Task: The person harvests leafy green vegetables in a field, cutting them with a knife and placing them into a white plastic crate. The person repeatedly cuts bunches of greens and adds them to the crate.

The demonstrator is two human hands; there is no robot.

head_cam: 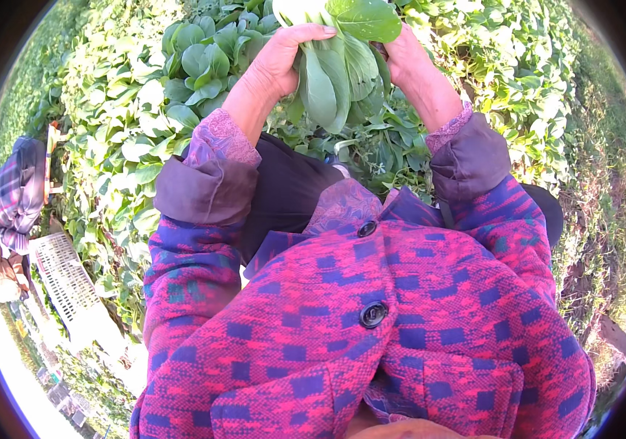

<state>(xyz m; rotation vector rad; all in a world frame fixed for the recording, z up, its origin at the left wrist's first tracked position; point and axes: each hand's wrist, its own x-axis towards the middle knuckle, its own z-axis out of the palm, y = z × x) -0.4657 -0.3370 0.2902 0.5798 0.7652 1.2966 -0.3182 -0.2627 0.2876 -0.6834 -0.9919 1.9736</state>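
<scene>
Near the top edge of the head view, my left hand (285,60) grips a head of bok choy (340,77), its thumb lying across the pale stalks. The leaves hang down towards me, and the stalk end is overexposed and cut by the picture's edge. My right hand (405,57) is at the right side of the same plant. A leaf hides most of its fingers, and a small dark thing shows beside them, too covered to name. Below and around both hands grow leafy green plants (203,60), with bok choy standing to the left.
At the left, a white slatted plastic crate (66,274) stands beside the planted bed. A person in a plaid top (14,203) bends near it, next to an orange-edged object (50,162). Grass and dry soil (598,219) run along the right. My dark-trousered leg (285,181) is below my hands.
</scene>
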